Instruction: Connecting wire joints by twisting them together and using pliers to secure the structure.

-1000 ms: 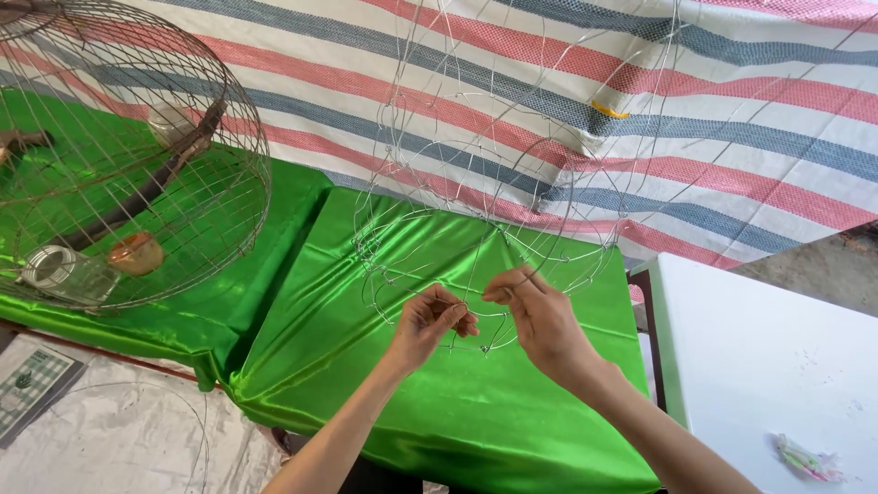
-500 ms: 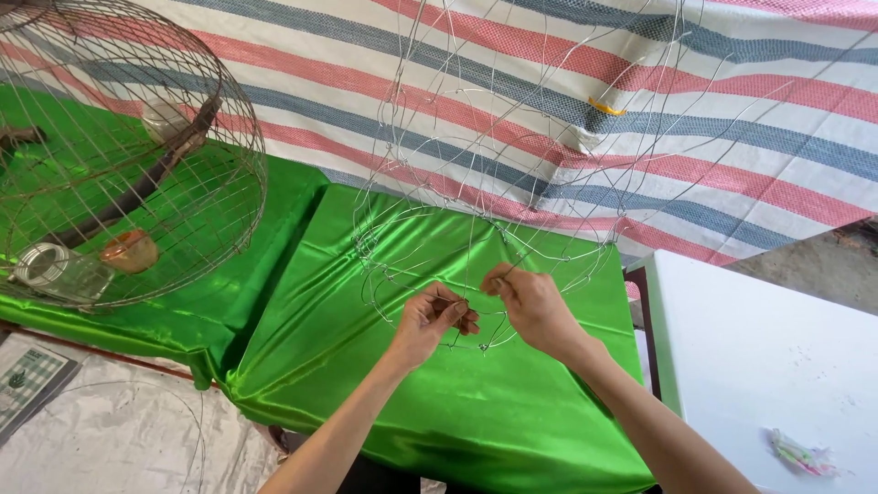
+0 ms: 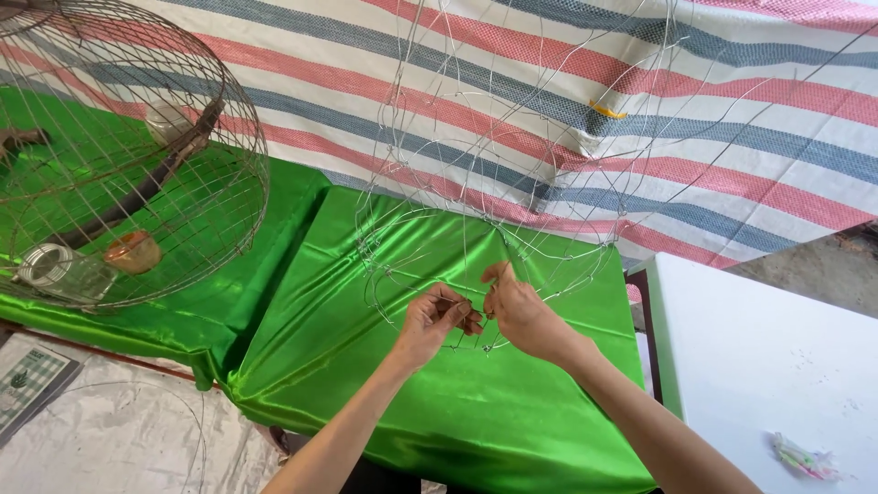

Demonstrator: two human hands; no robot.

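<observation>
Wire cage frame (image 3: 476, 183), unfinished, hangs over the green satin cloth (image 3: 347, 366) on the worktop. Left hand (image 3: 434, 320) and right hand (image 3: 521, 316) meet at its lower rim, both pinching thin wire. Finished round cage (image 3: 119, 155) well left.

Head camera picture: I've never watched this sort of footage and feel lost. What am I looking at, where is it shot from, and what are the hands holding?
The picture comes from a camera worn on a person's head, looking down at their own two bare hands; there is no machine. The left hand and right hand meet over a table draped in green cloth. Both pinch thin wire at the bottom edge of an unfinished wire frame, an open mesh of silver wire rising in front of a striped tarp. To the left, on the same green cloth, stands a finished wire cage, round and domed, with a perch and small cups inside. To the right is a white table with a small bundle of coloured bits, too small to identify.
</observation>
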